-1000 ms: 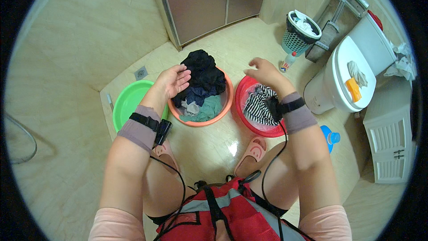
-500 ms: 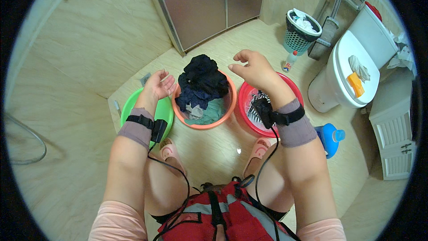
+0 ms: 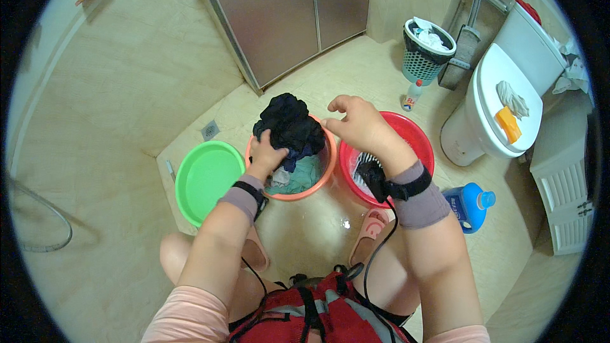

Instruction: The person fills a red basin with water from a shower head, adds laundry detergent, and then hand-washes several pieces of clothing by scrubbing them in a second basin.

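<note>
An orange basin (image 3: 333, 162) stands before me, heaped with black and dark blue clothes (image 3: 289, 124) and, nearer to me, a teal cloth (image 3: 301, 176) and a pale grey cloth (image 3: 278, 178). My left hand (image 3: 267, 152) lies on the left side of the dark pile, fingers spread. Above the gap between that basin and a red basin (image 3: 416, 129) hovers my right hand (image 3: 359, 124), fingers apart and slightly curled, holding nothing. Black-and-white striped fabric (image 3: 363, 164) lies in the red basin, partly hidden by my right wrist. To the left sits a green basin (image 3: 210, 181) with nothing in it.
A blue bottle (image 3: 471, 208) stands right of the red basin. Behind it are a small white bottle (image 3: 412, 96) with a red cap, a waste basket (image 3: 424, 62) and a toilet (image 3: 492, 124) with a cloth and an orange item on its lid. A cabinet (image 3: 279, 19) stands ahead.
My left hand has moved right, from over the green basin onto the dark clothes. My right hand stays raised nearly where it was. The view has shifted slightly.
</note>
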{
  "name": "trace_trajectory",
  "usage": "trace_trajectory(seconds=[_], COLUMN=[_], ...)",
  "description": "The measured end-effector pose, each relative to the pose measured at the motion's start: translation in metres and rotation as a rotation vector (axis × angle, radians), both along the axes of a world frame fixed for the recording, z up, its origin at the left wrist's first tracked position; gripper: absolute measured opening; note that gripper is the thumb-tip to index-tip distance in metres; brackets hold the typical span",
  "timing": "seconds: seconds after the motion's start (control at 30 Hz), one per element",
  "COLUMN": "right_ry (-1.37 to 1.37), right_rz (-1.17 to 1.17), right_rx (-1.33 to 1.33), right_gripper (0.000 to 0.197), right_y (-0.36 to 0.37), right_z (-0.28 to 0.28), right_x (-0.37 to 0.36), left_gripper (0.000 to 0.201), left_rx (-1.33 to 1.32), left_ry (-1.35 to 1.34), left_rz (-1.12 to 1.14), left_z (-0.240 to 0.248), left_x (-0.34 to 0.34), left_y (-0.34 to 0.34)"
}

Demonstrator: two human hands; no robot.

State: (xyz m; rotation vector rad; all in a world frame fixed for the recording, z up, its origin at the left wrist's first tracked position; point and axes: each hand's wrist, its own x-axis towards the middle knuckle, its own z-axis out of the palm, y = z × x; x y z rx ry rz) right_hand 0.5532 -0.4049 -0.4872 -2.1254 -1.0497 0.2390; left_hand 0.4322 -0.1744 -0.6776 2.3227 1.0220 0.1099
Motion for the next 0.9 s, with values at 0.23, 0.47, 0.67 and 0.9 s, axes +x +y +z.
trace_trajectory(seconds=[0.23,0.47,0.67,0.9], right_ry=[0.019,-0.014,-0.012,-0.025], right_rz=[-0.008,-0.009,-0.022,0.021], right_rx=[-0.072,-0.128,-0.167,-0.168], right_gripper=[0.04,0.039,0.037,0.035], right_y=[-0.003,-0.008,-0.01,-0.01], right_z=[0.007,0.012,0.013,0.008], right_x=[-0.004,-0.005,0.0,0.005], left_gripper=[0.085,0.053,0.027,0.038], left_rx=[0.371,0.575,0.512,-0.038], left_ry=[0.28,0.259,0.176,-0.355], left_rz=[-0.394,-0.467,-0.485,-0.099], left_z=[0.004,-0.033,-0.039,0.0], left_x=[0.025,0.027,0.036,0.053], left_y=[-0.042,-0.033,-0.007,0.064])
